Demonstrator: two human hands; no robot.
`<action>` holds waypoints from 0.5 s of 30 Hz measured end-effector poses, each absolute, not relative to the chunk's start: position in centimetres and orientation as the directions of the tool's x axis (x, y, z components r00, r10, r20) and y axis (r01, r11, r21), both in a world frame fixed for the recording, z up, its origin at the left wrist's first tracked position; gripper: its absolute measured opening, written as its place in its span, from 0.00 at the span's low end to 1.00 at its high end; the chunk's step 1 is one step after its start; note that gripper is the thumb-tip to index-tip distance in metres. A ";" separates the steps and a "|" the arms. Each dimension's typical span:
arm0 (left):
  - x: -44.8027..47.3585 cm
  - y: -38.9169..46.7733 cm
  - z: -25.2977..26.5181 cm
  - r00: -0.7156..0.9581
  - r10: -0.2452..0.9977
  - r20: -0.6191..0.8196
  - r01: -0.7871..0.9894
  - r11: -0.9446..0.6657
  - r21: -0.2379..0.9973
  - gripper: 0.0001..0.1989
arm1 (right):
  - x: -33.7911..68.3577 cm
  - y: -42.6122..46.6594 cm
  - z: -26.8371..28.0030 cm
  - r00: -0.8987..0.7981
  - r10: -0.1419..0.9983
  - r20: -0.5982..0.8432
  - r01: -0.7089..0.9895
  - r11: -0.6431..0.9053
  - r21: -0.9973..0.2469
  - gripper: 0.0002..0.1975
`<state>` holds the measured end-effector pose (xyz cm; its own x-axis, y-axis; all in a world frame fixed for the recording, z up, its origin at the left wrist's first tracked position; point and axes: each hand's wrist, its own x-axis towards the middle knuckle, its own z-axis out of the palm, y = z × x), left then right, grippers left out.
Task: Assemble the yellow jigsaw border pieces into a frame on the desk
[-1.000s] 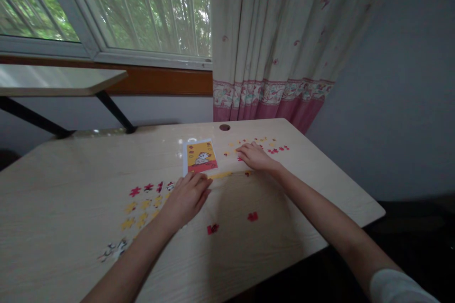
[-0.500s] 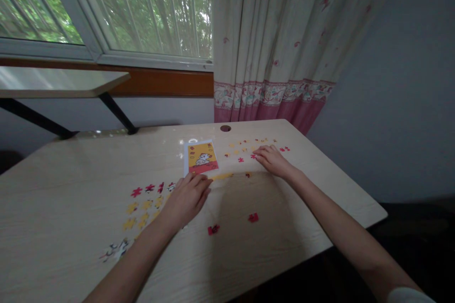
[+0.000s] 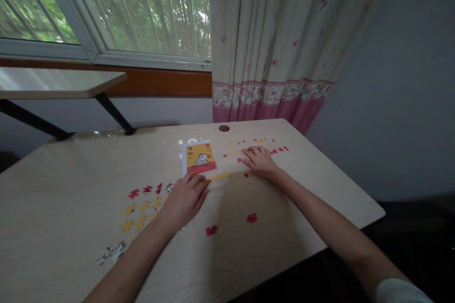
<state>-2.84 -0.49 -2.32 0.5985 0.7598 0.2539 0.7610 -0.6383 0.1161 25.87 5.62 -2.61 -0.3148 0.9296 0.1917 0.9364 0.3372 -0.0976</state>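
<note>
My left hand (image 3: 187, 196) rests with bent fingers over the left part of a narrow yellow strip of jigsaw puzzle pieces (image 3: 221, 177), pressing on it; the covered part is hidden. My right hand (image 3: 261, 162) reaches over rows of loose pieces, thumb and fingers slightly apart near a yellow piece (image 3: 235, 152) and a red piece (image 3: 239, 160). No piece shows between its fingers. A picture card (image 3: 201, 157) of a white animal on yellow and red lies behind my left hand. A small dark-red and yellow piece (image 3: 247, 175) lies just right of the strip.
Red pieces (image 3: 134, 193), yellow pieces (image 3: 127, 225) and a heap of white pieces (image 3: 113, 252) lie left of my left forearm. Two red pieces (image 3: 212, 230) (image 3: 251, 218) lie nearer the front. A raised shelf (image 3: 60, 80) stands at the back left of the table (image 3: 64, 175).
My right hand has moved left along the loose pieces, uncovering red ones on its right. My left hand stays by the yellow strip. The view has shifted slightly.
</note>
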 end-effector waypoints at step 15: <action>-2.6 -0.7 -1.7 0.599 0.759 0.255 0.752 -0.643 0.148 0.14 | 30.1 4.0 -2.5 -0.580 0.779 0.238 0.675 0.623 -0.394 0.07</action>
